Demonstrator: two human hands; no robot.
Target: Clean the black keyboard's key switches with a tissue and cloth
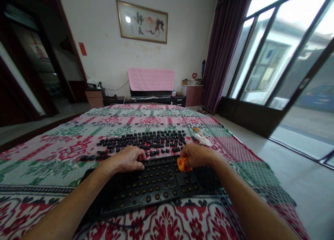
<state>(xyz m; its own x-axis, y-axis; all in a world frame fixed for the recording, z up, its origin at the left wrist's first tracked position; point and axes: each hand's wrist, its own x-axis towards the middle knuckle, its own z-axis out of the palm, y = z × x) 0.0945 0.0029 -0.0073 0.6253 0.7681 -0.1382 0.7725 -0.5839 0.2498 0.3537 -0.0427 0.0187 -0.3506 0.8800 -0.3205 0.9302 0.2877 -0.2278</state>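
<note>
Forearms (83, 194) angled inward, left hand (127, 158) half-curled over keyboard's (147, 184) far edge, grip unclear, right hand (194, 154) pinching crumpled orange cloth (183, 164)

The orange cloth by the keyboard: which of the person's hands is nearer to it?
Right. The right hand holds the orange cloth in its fingers; the left hand is apart from it, off to the left at the keyboard's far edge.

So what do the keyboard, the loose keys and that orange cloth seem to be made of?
Keyboard: probably hard black plastic, with a dull sheen and moulded ridges.
Keys: likely plastic too, dark and faintly shiny.
Orange cloth: soft, matt fabric by its crumpled folds in the right hand; the fibre I can't tell.
</note>
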